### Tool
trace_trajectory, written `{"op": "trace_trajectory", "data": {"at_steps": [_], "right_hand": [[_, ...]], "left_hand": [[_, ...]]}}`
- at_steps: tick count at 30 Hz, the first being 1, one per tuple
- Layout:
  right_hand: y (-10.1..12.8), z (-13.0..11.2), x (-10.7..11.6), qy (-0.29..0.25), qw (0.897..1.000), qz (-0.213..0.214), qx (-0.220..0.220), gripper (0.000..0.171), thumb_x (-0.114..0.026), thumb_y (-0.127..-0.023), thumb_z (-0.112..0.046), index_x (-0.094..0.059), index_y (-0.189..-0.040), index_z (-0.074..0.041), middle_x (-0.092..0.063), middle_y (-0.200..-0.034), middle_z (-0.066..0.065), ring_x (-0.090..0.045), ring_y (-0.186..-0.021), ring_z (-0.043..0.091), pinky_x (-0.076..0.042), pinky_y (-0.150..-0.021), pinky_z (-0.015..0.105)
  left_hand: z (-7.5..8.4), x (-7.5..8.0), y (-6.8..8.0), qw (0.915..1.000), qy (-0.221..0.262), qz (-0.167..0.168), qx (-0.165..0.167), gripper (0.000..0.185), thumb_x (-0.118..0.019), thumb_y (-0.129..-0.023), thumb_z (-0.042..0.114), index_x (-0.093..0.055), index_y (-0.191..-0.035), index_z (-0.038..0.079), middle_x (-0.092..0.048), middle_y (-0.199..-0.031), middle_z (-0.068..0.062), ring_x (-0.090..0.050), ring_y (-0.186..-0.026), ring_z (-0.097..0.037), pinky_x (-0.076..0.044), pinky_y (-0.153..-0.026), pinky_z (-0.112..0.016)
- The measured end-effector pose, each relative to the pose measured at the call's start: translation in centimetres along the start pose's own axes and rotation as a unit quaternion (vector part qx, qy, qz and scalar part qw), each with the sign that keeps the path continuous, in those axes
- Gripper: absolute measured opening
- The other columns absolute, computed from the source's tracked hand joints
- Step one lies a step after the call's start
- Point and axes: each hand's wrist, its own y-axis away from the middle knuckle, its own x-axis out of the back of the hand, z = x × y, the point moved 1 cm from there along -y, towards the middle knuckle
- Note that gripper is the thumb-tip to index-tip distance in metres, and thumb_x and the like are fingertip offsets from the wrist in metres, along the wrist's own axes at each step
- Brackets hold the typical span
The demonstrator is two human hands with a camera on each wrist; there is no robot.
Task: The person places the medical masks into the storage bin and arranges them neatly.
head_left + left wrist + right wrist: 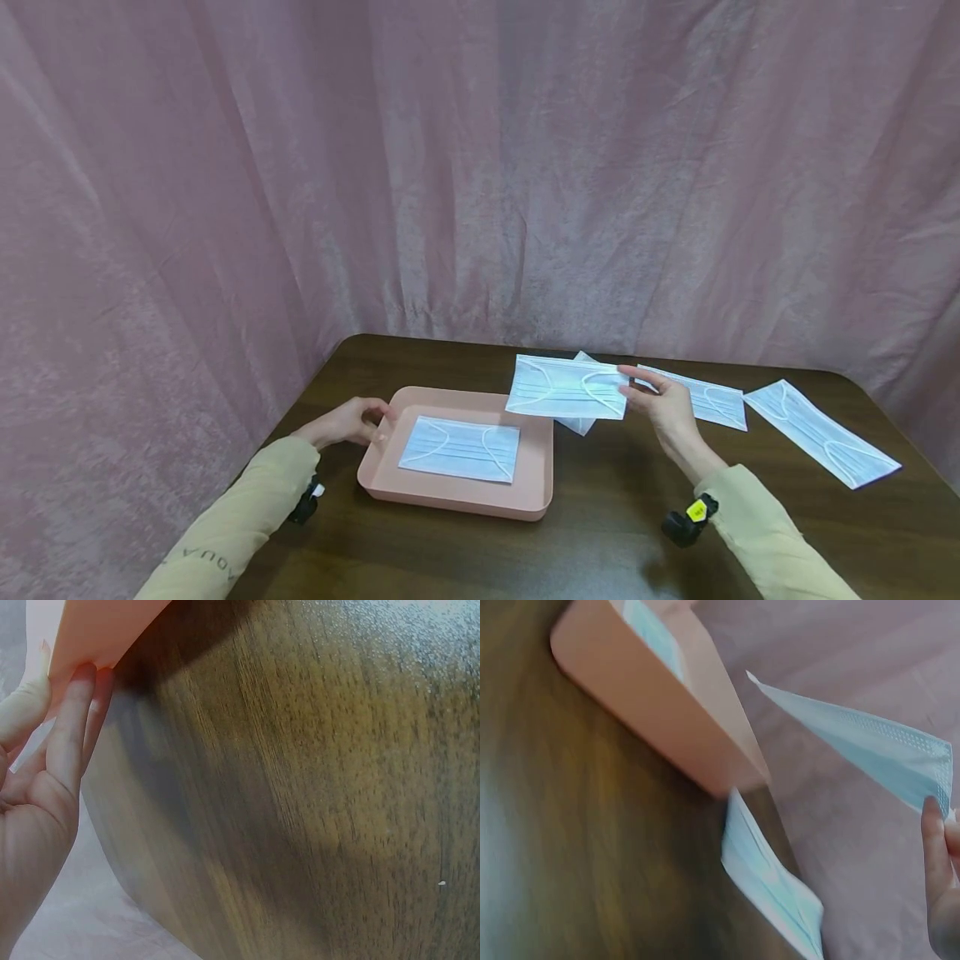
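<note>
Right hand [663, 408] pinches a mask [566, 387] by its end, in the air over the tray's [457, 500] far right corner. Left hand [348, 421] grips the tray's left rim. One mask [460, 448] lies inside; three masks lie on the table [600, 533] right of it, nothing blocking.

mask [579, 424] half hidden under held mask [566, 389]

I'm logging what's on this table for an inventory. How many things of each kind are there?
Face masks: 5 — one in the tray, one held by the right hand, one partly under it, two lying to the right.
Pink tray: 1, its left rim held by the left hand.
Total: 6.
</note>
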Motion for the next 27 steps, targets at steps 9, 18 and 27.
{"op": "trace_trajectory", "data": {"at_steps": [9, 18, 27], "right_hand": [[2.3, -1.3, -6.7, -0.032, 0.999, 0.012, -0.028, 0.034, -0.067, -0.078, 0.004, -0.062, -0.111, 0.004, -0.061, -0.094, 0.013, -0.059, -0.075, 0.013, -0.05, -0.067, 0.028], [3.9, -2.2, -12.0, -0.002, 0.998, 0.035, -0.053, 0.028, -0.062, -0.078, 0.011, -0.062, -0.106, 0.008, -0.059, -0.097, 0.019, -0.057, -0.076, 0.018, -0.05, -0.066, 0.029], [4.4, -1.2, -14.9, 0.025, 0.998, 0.009, -0.065, 0.025, -0.061, -0.08, 0.009, -0.066, -0.103, 0.002, -0.059, -0.102, 0.015, -0.056, -0.091, 0.025, -0.05, -0.071, 0.034]], "left_hand": [[-0.1, -0.2, -0.2, 1.0, 0.0, 0.005, -0.001, 0.04, -0.067, -0.074, -0.01, -0.05, -0.111, -0.011, -0.05, -0.101, -0.017, -0.058, -0.077, -0.023, -0.049, -0.07, -0.039], [0.1, -0.4, -0.3, 1.0, 0.007, 0.005, -0.001, 0.04, -0.067, -0.075, -0.009, -0.05, -0.11, -0.011, -0.051, -0.1, -0.016, -0.058, -0.079, -0.024, -0.049, -0.07, -0.039], [0.0, -0.4, -0.3, 0.9999, 0.003, 0.001, -0.013, 0.038, -0.067, -0.075, -0.009, -0.05, -0.109, -0.012, -0.051, -0.099, -0.016, -0.055, -0.074, -0.021, -0.05, -0.068, -0.039]]}}
